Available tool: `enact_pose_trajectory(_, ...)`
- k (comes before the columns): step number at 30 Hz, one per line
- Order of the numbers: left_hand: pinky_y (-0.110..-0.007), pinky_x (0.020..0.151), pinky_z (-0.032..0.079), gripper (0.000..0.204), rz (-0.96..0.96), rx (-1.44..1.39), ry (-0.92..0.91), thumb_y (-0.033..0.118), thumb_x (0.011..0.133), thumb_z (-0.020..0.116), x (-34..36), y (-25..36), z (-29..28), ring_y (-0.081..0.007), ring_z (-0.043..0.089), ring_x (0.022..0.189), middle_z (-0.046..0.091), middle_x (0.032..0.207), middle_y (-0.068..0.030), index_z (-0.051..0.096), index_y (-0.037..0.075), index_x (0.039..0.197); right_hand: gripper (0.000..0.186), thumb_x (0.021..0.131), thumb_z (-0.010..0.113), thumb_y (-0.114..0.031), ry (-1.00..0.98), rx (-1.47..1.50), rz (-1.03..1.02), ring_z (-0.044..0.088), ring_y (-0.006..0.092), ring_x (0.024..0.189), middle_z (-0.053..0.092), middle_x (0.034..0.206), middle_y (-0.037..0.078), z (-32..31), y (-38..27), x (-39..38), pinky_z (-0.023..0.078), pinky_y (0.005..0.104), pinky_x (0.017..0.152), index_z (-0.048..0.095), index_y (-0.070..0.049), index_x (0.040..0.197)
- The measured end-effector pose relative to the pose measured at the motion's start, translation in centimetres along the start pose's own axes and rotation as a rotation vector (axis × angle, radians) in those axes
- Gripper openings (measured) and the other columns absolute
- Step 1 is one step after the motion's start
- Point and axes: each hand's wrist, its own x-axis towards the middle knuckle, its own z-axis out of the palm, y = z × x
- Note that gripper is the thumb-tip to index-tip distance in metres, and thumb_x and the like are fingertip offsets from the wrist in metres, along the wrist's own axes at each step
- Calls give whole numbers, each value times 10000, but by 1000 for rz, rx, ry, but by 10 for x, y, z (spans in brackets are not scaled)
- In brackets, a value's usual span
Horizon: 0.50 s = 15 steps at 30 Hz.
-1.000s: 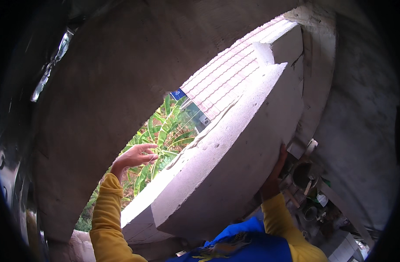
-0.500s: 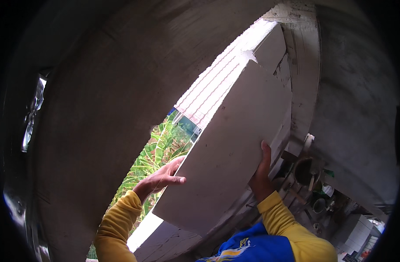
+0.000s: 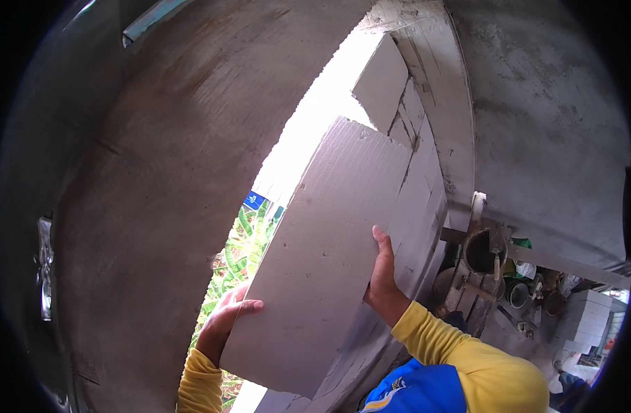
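Note:
A large pale grey-white aerated block (image 3: 305, 255) is held between my two hands, tilted along the top of a block wall (image 3: 413, 213). My left hand (image 3: 226, 318) grips its outer left edge, with the thumb on the near face and the other fingers partly hidden behind. My right hand (image 3: 384, 275) clasps its right side, thumb lying on the face and fingers out of sight underneath. Beyond the block's upper end, another cut block (image 3: 384, 82) sits on the wall with a gap between the two. Whether the held block rests on the wall, I cannot tell.
A rough grey concrete surface (image 3: 143, 199) runs along the left of the opening, where green leaves (image 3: 243, 248) show. At right are a bucket (image 3: 477, 251) with a trowel (image 3: 496, 265), wooden planks (image 3: 482, 313), another bucket (image 3: 518, 294) and stacked white blocks (image 3: 587, 320).
The block has shifted down and left in the picture, showing more wall and a wider gap by its upper end. Both hands moved with it, still gripping. The view has shifted and brightened.

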Motion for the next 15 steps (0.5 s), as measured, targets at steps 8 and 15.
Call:
enact_pose_trajectory(8,-337,967,537,792,100,33,49,279,801,852,-5,12,-4,-225,678,1094,692,1251,-171,533,-85,1428,528,1031,566,-448,-140,143,-46,542,269,1222,537,1343,154,12,3,24,479,410,1051,506,-36,1355)
enact_pose_trajectory(15,-335,917,558,778,146,114,119,246,785,880,-2,7,-20,-203,695,1030,714,1198,-144,549,-85,1406,724,1075,599,-365,-6,-13,-290,531,208,1265,556,1351,168,23,22,48,440,340,1117,304,9,1621)
